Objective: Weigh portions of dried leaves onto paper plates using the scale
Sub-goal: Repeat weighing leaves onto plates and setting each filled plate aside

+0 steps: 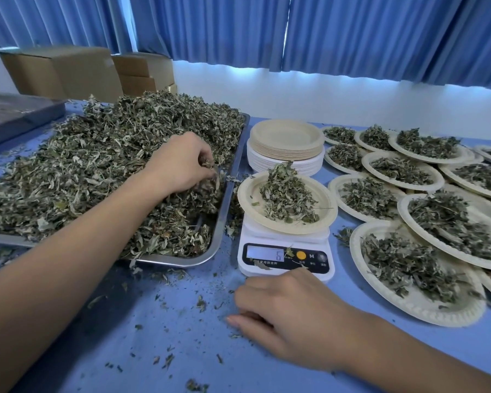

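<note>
A white digital scale stands on the blue table, its display lit. On it sits a paper plate with a small mound of dried leaves. To its left, a metal tray holds a big heap of dried leaves. My left hand is in that heap near the tray's right edge, its fingers curled round a pinch of leaves. My right hand rests on the table just in front of the scale, fingers loosely bent, holding nothing.
A stack of empty paper plates stands behind the scale. Several filled plates overlap across the right side of the table. Cardboard boxes and blue curtains are at the back. Leaf crumbs litter the table's front.
</note>
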`<state>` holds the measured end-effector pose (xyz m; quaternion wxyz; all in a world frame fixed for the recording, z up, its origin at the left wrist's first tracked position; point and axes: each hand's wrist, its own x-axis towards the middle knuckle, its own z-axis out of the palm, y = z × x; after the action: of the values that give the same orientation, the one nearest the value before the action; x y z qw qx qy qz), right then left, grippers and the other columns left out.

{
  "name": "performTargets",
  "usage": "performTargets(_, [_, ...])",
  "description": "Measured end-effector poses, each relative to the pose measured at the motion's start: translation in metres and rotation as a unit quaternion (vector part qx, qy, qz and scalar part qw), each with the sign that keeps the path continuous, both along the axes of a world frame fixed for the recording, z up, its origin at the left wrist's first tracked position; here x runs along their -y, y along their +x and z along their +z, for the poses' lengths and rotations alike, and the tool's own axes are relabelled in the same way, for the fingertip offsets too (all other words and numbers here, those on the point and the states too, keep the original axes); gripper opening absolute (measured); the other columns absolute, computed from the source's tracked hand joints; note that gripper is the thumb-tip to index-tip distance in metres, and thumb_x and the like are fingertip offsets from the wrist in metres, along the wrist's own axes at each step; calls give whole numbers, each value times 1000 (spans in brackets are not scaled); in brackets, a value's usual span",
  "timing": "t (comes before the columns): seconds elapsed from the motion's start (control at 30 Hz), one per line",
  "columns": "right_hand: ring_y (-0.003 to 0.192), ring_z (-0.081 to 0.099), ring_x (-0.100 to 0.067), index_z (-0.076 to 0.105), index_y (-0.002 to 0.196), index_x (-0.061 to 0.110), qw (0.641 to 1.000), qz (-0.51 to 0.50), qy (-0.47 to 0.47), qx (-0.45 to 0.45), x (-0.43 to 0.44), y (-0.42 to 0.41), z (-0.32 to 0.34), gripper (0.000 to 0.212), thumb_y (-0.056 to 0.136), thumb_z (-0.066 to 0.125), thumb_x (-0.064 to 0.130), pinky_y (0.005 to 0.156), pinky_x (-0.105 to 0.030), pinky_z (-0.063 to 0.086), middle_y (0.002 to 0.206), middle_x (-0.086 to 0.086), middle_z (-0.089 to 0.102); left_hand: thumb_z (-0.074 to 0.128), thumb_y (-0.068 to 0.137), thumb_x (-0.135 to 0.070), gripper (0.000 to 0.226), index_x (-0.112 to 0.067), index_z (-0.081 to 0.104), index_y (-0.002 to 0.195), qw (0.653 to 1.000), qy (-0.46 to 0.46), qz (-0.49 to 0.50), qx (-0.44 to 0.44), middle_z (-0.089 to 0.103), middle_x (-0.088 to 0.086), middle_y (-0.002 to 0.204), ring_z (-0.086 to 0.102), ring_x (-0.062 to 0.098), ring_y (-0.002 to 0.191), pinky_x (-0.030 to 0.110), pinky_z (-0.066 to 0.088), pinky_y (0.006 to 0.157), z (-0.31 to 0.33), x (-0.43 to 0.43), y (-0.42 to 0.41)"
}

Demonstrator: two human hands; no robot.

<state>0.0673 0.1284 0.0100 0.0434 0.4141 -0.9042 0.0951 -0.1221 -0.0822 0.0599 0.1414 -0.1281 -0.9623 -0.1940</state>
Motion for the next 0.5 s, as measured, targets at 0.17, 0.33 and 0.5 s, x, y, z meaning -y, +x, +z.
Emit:
performTargets(0.17, [66, 31, -13, 32, 83, 30, 1000, 5, 6, -9, -1, 0, 0, 30, 106, 46, 43, 56, -39, 43, 77, 13, 34, 82, 83, -34, 24, -20, 77, 102, 994, 80, 4, -74, 73, 3, 117, 68, 22, 97, 34, 48, 94, 13, -5, 6])
performTargets(0.33, [63, 35, -16, 34, 82, 29, 1000, 5, 12, -4, -2, -1, 0, 30, 106, 44, 43, 54, -36, 41, 76, 12, 37, 83, 82, -34, 23, -21, 78, 101, 1000, 19, 15, -10, 71, 3, 121, 64, 23, 99, 33, 48, 90, 20, 0, 1])
performTargets(0.5, [69, 44, -19, 34, 83, 27, 999, 11, 30, 15, -2, -1, -1, 31, 108, 38, 45, 60, -43, 45, 79, 11, 39, 82, 83, -33, 22, -19, 79, 100, 999, 27, -9, -41, 73, 4, 111, 65, 26, 102, 38, 51, 94, 23, -1, 2])
